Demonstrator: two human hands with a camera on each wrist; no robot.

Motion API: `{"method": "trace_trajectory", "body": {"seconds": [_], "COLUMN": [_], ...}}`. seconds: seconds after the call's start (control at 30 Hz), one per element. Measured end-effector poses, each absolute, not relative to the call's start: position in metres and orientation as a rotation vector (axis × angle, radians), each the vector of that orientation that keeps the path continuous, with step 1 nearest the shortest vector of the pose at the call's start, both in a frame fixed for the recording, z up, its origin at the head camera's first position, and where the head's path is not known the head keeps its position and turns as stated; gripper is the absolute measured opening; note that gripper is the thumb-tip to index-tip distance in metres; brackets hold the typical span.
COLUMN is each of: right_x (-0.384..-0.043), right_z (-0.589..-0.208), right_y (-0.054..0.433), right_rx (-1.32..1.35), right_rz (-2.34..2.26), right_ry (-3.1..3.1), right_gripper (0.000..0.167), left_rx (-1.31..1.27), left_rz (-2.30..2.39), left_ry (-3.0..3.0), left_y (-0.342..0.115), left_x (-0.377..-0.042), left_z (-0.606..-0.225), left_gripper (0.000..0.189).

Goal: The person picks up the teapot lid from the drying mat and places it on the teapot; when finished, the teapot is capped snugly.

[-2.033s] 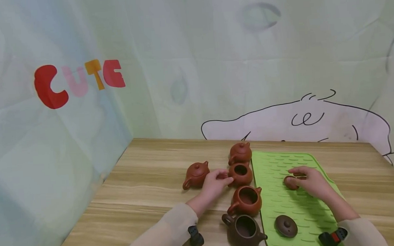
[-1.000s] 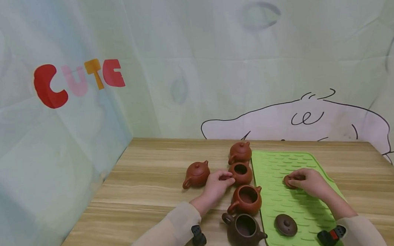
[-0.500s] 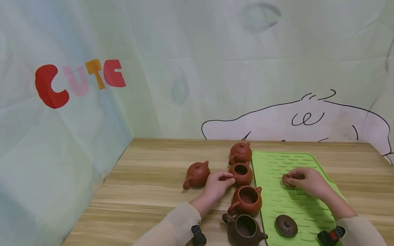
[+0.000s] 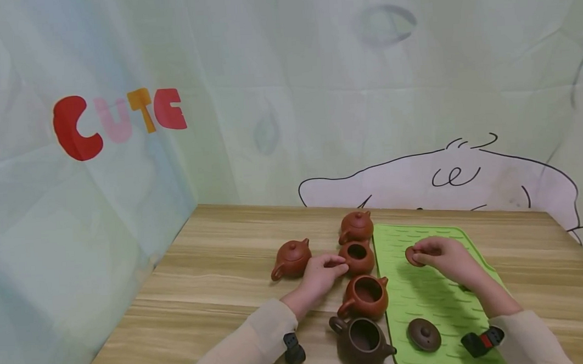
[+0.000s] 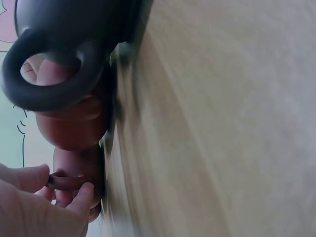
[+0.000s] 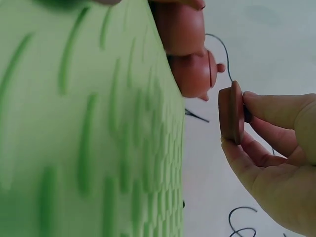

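In the head view my left hand (image 4: pixel 321 279) pinches the handle (image 5: pixel 69 182) of a small reddish-brown teapot (image 4: pixel 361 263) without a lid; the left wrist view shows thumb and fingers at that handle. My right hand (image 4: pixel 449 259) grips a reddish-brown teapot lid (image 4: pixel 413 256) by its knob. In the right wrist view this lid (image 6: pixel 231 113) is tilted on edge and raised off the green mat (image 4: pixel 401 297). Nearer the person stand a larger lidless red-brown teapot (image 4: pixel 372 304) and a dark brown lidless teapot (image 4: pixel 352 355).
A lidded teapot (image 4: pixel 357 226) stands behind the row, another (image 4: pixel 293 258) left of it. A dark brown lid (image 4: pixel 424 334) lies on the mat's near part. Something dark (image 4: pixel 465 288) is mostly hidden under my right wrist. A printed cloth (image 4: pixel 267 95) hangs behind the wooden table (image 4: pixel 216 246).
My right hand has raised the lid off the mat and carried it a little left and away from me. My left hand stays at the teapot's handle.
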State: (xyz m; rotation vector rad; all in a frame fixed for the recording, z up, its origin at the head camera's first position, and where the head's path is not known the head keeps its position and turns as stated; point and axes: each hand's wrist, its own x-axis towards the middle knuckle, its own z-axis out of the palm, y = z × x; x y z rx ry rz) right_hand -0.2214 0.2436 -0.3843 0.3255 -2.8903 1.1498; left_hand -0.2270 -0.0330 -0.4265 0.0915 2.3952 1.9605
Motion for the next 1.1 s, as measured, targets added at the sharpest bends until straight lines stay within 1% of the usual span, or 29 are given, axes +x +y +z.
{"method": "trace_trajectory", "body": {"seconds": [0.5,1.1], "right_x": [-0.232,-0.249], "right_z": [-0.365,-0.364], "right_y": [0.209,0.175], "right_rx": [0.471,0.584], "right_rz": [1.215,1.309], "right_ry": [-2.817,-2.806], "right_gripper": [0.028,0.021], "left_rx": [0.108,0.110], "left_rz": [1.955,1.919], "left_ry": [2.405,2.442], "left_y": [-0.034,-0.034], "left_x": [-0.227,-0.226], "left_z": [-0.425,-0.426], "left_gripper": [0.014,0.013]}}
